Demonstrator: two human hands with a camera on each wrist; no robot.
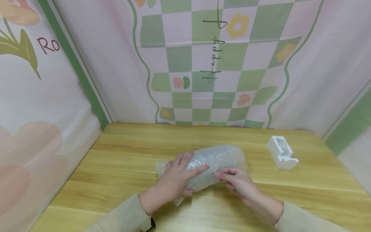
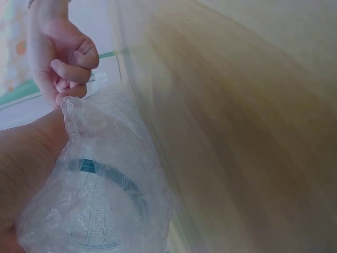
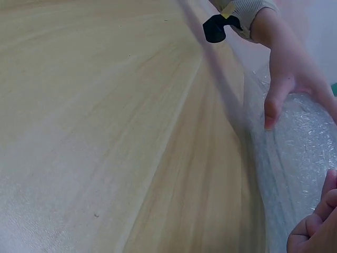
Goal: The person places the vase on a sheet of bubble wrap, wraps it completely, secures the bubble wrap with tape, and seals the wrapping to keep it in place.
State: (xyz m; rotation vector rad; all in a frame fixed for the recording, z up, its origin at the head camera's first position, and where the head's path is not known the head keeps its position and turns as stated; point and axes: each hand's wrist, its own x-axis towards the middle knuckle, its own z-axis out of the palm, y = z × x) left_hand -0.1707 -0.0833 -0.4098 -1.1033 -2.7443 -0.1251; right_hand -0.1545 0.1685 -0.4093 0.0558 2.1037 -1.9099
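Observation:
A bundle of clear bubble wrap (image 1: 220,158) lies on the table, its long side running left to right. Through its end, a clear ribbed container with a blue-green ring (image 2: 95,211) shows. My left hand (image 1: 178,175) holds the bundle's left part, fingers spread over the top and thumb on the near side. At the near side, my right hand (image 1: 239,182) has thumb and forefinger together on the wrap and seems to pinch its edge; the other fingers are curled. Whatever lies between those fingertips is too small to make out.
A white tape dispenser (image 1: 282,153) with a roll inside stands at the right on the wooden table (image 1: 127,145). A loose flap of bubble wrap (image 1: 179,201) sticks out below the left hand. A printed cloth (image 1: 203,64) hangs behind the table.

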